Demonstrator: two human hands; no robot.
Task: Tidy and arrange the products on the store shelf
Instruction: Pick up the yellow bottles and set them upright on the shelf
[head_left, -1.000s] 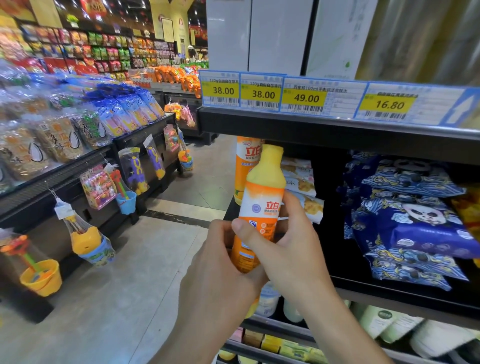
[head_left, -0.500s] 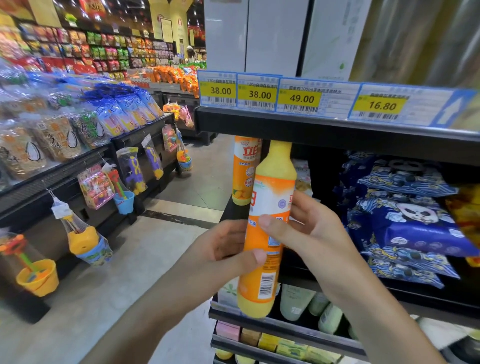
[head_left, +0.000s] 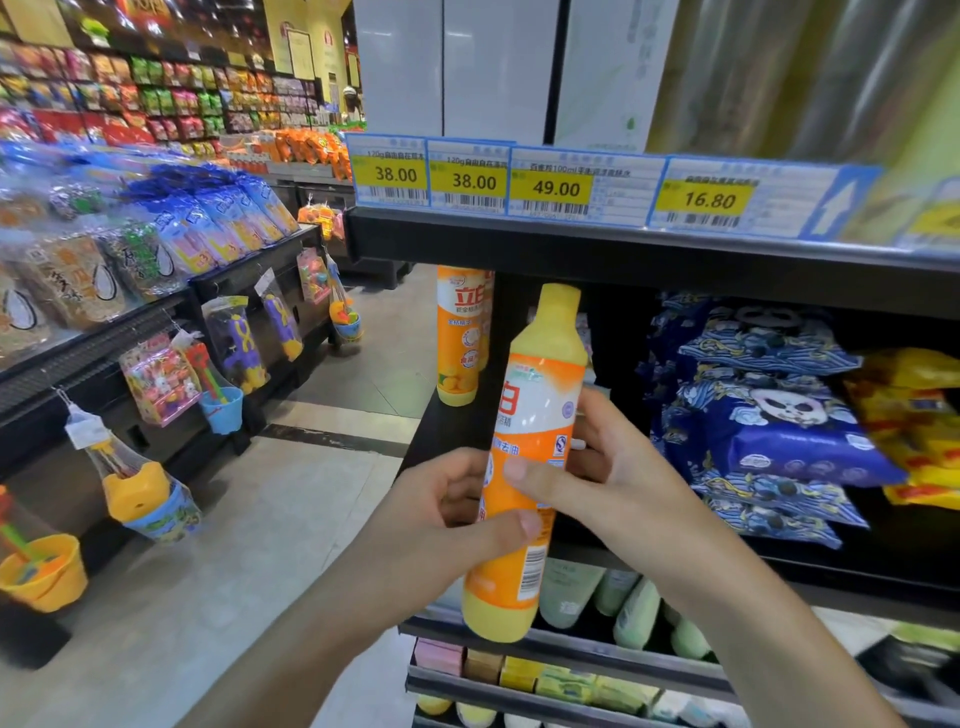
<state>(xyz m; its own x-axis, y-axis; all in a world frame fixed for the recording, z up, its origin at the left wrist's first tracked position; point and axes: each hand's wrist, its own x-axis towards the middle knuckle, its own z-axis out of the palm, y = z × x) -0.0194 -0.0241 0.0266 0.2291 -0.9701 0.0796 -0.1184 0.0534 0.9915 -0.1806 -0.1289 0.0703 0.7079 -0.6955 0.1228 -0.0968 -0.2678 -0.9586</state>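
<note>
An orange and yellow detergent bottle stands nearly upright in front of the shelf, cap up, held by both hands. My left hand grips its lower body from the left, thumb across the front. My right hand grips its middle from the right, thumb on the label. A second bottle of the same kind stands on the dark shelf just behind and to the left, under the upper shelf edge.
Blue panda snack bags and yellow bags fill the shelf to the right. Price tags line the upper shelf. Pale green tubes lie on the shelf below. Across the aisle floor hang toys and snack bags.
The bottle has been lifted from low in front of the shelf and turned in my hands, so its barcode side shows. Both hands stayed on it.
</note>
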